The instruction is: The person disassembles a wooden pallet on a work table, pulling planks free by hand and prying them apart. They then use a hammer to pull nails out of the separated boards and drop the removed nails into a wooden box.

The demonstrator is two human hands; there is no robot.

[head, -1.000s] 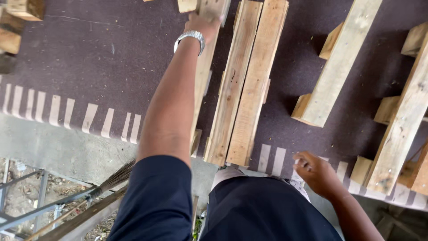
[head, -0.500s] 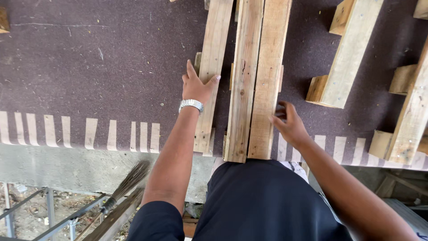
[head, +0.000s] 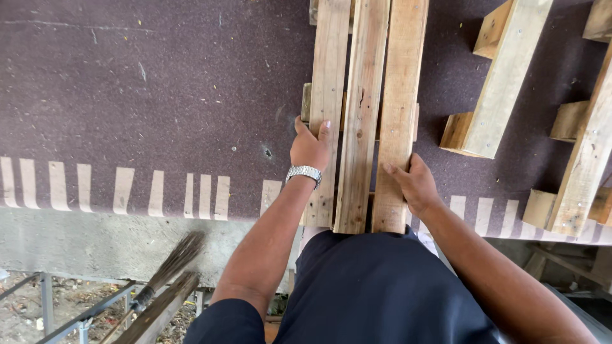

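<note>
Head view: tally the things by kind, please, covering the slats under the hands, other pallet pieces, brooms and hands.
Slats in the held pallet piece: 3
Other pallet pieces, at right: 2
Brooms: 2
Hands, left hand and right hand: 2
Total: 9

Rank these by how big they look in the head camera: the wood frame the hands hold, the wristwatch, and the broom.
1. Wood frame, held by left hand and right hand.
2. Broom, partly hidden.
3. Wristwatch.
</note>
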